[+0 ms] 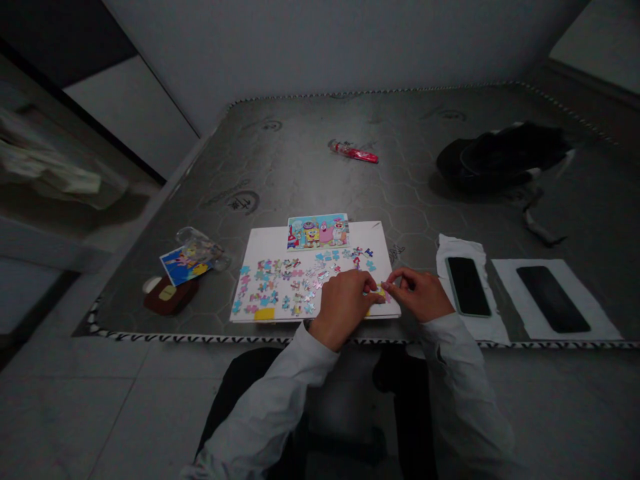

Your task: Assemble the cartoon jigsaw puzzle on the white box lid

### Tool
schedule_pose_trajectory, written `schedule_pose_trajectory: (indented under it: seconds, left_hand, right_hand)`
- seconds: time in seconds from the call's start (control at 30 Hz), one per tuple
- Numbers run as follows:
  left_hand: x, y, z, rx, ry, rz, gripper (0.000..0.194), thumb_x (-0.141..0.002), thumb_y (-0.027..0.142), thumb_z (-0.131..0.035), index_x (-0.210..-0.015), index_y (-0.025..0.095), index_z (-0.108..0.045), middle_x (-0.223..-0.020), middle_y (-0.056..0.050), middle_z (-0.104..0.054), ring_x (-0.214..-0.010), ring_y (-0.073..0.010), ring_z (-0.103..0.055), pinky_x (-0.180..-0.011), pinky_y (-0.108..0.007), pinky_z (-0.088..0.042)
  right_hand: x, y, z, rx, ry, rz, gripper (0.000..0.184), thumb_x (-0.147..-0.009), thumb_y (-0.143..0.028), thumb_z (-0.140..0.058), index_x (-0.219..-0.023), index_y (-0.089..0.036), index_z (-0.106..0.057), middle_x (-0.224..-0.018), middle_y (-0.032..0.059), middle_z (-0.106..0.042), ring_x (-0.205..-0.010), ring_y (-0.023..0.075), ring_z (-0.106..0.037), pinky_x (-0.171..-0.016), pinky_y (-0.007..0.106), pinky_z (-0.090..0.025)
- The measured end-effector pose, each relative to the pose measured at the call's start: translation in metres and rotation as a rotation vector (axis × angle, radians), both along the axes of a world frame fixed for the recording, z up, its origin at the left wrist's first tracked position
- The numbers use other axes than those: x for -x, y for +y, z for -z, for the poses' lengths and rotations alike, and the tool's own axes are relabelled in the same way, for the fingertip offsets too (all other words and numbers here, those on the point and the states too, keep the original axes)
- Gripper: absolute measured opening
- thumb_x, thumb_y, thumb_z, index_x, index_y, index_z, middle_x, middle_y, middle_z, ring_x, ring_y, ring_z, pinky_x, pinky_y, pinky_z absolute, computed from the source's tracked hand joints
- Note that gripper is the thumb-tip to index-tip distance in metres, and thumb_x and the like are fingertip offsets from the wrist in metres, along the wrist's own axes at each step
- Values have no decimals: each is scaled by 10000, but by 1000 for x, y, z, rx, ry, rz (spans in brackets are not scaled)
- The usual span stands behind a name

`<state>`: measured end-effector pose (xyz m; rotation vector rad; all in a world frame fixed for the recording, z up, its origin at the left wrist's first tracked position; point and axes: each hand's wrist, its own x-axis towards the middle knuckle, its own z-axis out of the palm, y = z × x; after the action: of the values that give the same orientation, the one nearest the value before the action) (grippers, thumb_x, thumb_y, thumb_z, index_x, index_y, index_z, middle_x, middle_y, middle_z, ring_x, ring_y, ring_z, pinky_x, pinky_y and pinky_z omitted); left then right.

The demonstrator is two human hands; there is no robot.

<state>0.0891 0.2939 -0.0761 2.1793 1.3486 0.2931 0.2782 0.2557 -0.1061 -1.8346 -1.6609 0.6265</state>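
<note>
Near the right edge of a white board (280, 239), both hands are close together over small jigsaw pieces. My left hand (347, 301) is closed, its thumb and fingertips down at the board; it hides some pieces and whatever is under its fingers. Thumb and forefinger of my right hand (421, 293) are pinched at a yellowish puzzle piece (381, 289) beside the left fingertips. Many loose puzzle pieces (267, 283) in blue, pink and purple lie spread over the board. A cartoon picture card (320, 233) lies at the board's far edge.
At left are a brown case (171, 295), a blue picture card (181, 267) and a clear plastic bag (197, 248). A red packet (355, 153) lies farther back. A phone (469, 287), a dark flat slab (553, 299) and a black bag (500, 160) are at right.
</note>
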Motion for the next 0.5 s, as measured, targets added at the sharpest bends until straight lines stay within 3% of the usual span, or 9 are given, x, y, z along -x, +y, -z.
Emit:
schedule_pose_trajectory:
  seconds: [0.17, 0.37, 0.5]
  left_hand:
    - [1, -1, -1, -11, 22, 6, 276, -782, 497, -774, -932, 270, -726, -949, 10, -753, -899, -213, -685, -737, -320, -474]
    - [2, -4, -4, -44, 51, 35, 236, -831, 479, -729, -960, 281, -725, -984, 6, -753, -918, -216, -690, -756, -328, -491]
    - [2, -5, -8, -42, 66, 49, 242, -841, 480, -716, -981, 283, -732, -1000, 4, -752, -922, -216, -690, -761, -326, -496]
  right_hand:
    - [3, 0, -2, -16, 12, -21, 235, -798, -448, -658, -827, -226, -729, -519, -57, -536, -491, 113, -504, -582, 268, -345]
    - [1, 0, 0, -27, 70, 59, 321, -807, -504, -635, -861, -212, -756, -503, -45, -519, -487, 122, -469, -534, 267, -328]
    - [-1, 0, 1, -24, 46, 6, 319, -796, -509, -645, -845, -218, -764, -473, -52, -500, -471, 119, -461, -554, 271, -340]
